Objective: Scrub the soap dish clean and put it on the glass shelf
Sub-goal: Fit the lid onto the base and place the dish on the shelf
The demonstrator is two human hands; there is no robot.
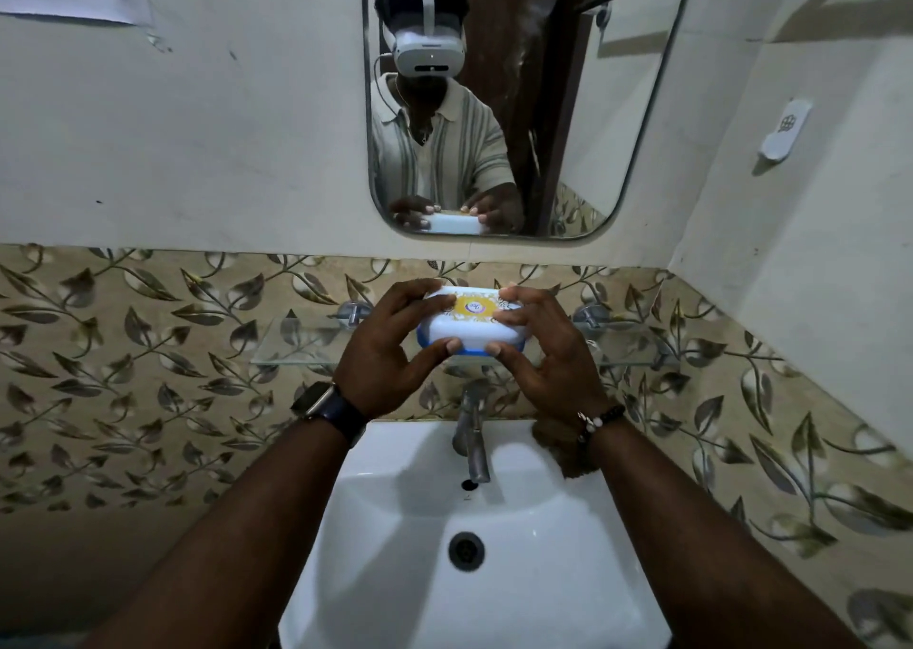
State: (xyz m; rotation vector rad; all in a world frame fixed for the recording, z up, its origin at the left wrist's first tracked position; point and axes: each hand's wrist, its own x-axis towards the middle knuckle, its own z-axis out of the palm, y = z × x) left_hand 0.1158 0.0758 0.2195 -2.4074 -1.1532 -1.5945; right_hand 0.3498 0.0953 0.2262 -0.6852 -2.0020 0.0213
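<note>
Plainly, above the white sink (395, 525), the glass shelf (296, 347) juts from the wall. The lidded soap dish (469, 325) is at its front edge, mid-span, kept level by left hand (385, 352) and right hand (548, 352), each grip clamped on one end, probably to set it down squarely.

Two hands (390, 352) (548, 357), one soap dish (469, 333), one glass shelf (296, 344), one tap (472, 443), perhaps one scrubber (563, 451)

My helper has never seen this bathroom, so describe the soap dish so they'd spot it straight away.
Start at the white sink; above it, under the mirror, runs a glass shelf. There the left hand and right hand hold a rounded white lidded box, the soap dish. Its yellow label and blue base rim set it apart.
</note>
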